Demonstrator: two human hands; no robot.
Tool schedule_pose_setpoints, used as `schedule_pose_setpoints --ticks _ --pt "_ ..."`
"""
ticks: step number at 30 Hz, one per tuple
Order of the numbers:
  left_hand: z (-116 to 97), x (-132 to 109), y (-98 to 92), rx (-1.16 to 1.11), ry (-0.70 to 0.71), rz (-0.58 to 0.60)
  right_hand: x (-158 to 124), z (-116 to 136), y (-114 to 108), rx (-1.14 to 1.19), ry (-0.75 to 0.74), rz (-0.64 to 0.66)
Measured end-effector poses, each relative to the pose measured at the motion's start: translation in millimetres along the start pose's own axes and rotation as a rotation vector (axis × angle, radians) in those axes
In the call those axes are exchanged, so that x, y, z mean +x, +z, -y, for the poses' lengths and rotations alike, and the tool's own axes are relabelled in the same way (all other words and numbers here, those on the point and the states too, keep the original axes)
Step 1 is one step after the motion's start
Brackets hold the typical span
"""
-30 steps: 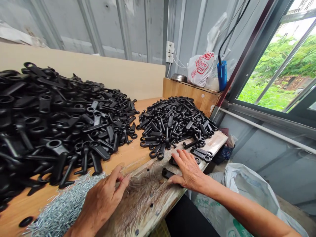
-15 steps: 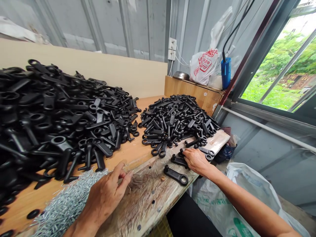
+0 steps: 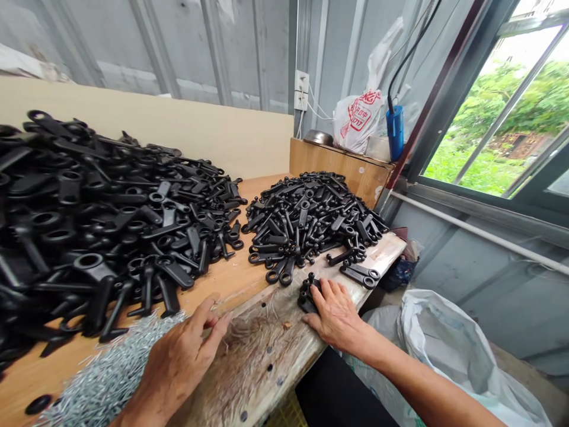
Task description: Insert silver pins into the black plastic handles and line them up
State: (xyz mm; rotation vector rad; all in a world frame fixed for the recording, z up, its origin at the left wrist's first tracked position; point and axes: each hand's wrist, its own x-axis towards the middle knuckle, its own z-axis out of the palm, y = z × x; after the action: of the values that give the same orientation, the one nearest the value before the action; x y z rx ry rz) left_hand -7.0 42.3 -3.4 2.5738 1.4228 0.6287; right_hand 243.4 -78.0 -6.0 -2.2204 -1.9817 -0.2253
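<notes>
My right hand (image 3: 335,311) lies over a small cluster of black plastic crank handles (image 3: 308,293) on the film-covered strip of the bench, its fingers curled round their near side and partly hiding them. My left hand (image 3: 184,350) is closed, with thumb and forefinger close together above the same strip. Whatever it may pinch is too small to make out. Beside that hand is a heap of small silvery screws (image 3: 120,362). Beyond the right hand, a couple of loose handles (image 3: 359,275) lie near the bench edge.
A large pile of black ring-ended parts (image 3: 106,219) fills the left, and a smaller pile of handles (image 3: 311,213) stands at the back. A wooden box (image 3: 342,160) carries a plastic bag (image 3: 358,121). A big white sack (image 3: 448,338) stands below the bench's right edge.
My right hand has drawn back towards me and left; the handle that lay apart is now in the cluster under it. The view has shifted slightly; my left hand keeps its pose.
</notes>
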Motion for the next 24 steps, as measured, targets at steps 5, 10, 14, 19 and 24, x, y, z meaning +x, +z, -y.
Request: schedule_pose_setpoints --ticks 5,10,14,19,24 --pt "-1.2 -0.7 -1.2 -0.006 -0.044 0.060 -4.9 -16.9 6.6 -0.106 0.092 -0.016" --pt "-3.8 0.3 -2.6 0.019 -0.022 0.140 -2.8 -41.8 11.9 -0.162 0.119 -0.049" --pt "-6.9 1.9 -4.5 0.044 -0.042 0.216 6.9 -47.0 4.2 -0.158 0.096 -0.064" --pt "-6.0 -2.4 -6.5 0.038 -0.058 0.237 5.4 -39.2 -8.8 -0.097 0.071 -0.091" --pt "-0.2 1.3 1.8 0.043 -0.019 0.215 0.8 -51.8 -12.6 -0.074 -0.050 -0.112"
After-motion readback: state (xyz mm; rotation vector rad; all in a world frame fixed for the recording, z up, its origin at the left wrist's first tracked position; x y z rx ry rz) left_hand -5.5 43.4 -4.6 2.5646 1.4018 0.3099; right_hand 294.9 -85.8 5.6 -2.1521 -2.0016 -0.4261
